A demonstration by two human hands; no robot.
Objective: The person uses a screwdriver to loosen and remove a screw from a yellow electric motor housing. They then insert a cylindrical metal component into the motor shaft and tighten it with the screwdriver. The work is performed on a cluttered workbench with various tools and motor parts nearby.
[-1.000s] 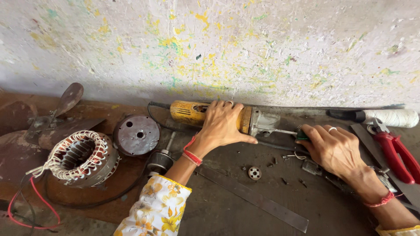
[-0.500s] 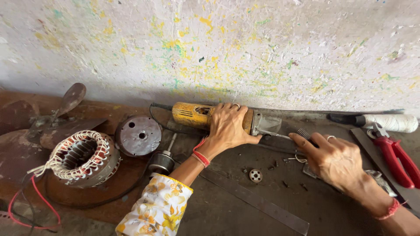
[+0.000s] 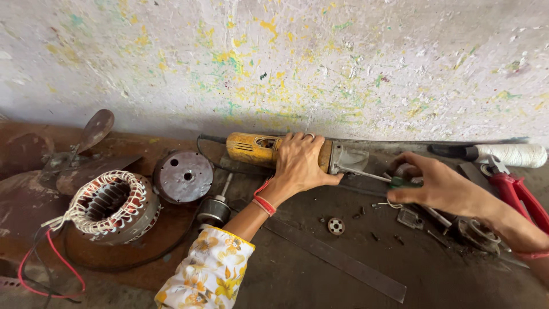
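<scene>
Two hands are at work just below the middle of the frame, along the foot of a paint-flecked wall [image 3: 343, 68]. Our left hand [image 3: 297, 166] lies palm down over the yellow power tool [image 3: 257, 150], fingers wrapped across its body near the grey metal head, so it is closed on the tool, which lies on its side parallel to the wall, centre frame. Our right hand [image 3: 440, 186] comes in from the right edge and pinches a small green-handled screwdriver [image 3: 400, 182] between thumb and fingertips; its thin shaft runs left and up to the tool's head, where the tip seems to touch, though we cannot tell exactly where.

At the lower left we see a motor stator [image 3: 111, 207] with pale windings and a red wire [image 3: 51, 269] trailing to the bottom corner. Just right of it stands a round metal end plate [image 3: 184, 176], and below that a small rotor with a shaft [image 3: 216, 209]. A little bearing [image 3: 335, 226] lies near the centre, below the tool, and a long flat metal strip [image 3: 343, 260] runs diagonally toward the lower right. At the far right edge we see red-handled pliers [image 3: 517, 191] beside a white-wrapped handle [image 3: 509, 154].
</scene>
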